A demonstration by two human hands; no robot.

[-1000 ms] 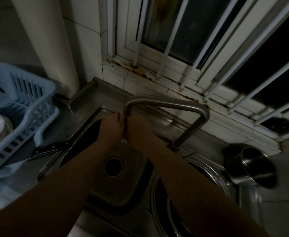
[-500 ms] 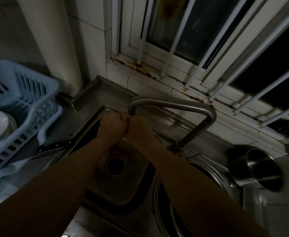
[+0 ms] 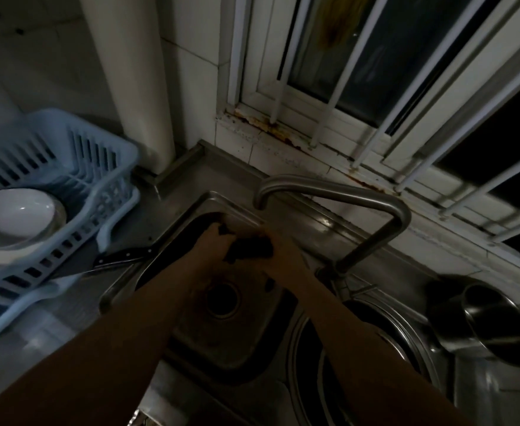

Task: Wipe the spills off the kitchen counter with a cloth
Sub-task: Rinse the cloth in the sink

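Both my hands are over the steel sink [image 3: 191, 342], just below the faucet spout [image 3: 329, 192]. A dark cloth [image 3: 248, 250] is bunched between them. My left hand [image 3: 211, 245] grips its left end and my right hand [image 3: 281, 250] grips its right end. A dark corner of the cloth sticks up above my left fingers. I cannot see water running from the spout. The steel counter [image 3: 175, 179] runs behind and left of the sink; any spills on it are too dim to make out.
A blue dish rack [image 3: 77, 182] with a white bowl [image 3: 13, 216] stands at the left. A black-handled knife [image 3: 123, 256] lies between rack and sink. A round basin [image 3: 375, 348] sits right of the sink, and a steel pot [image 3: 495, 324] further right. A barred window is behind.
My hands were pressed together under the spout; now they sit a little lower and slightly apart, with the dark cloth showing between them. My view has shifted, showing more of the rack.
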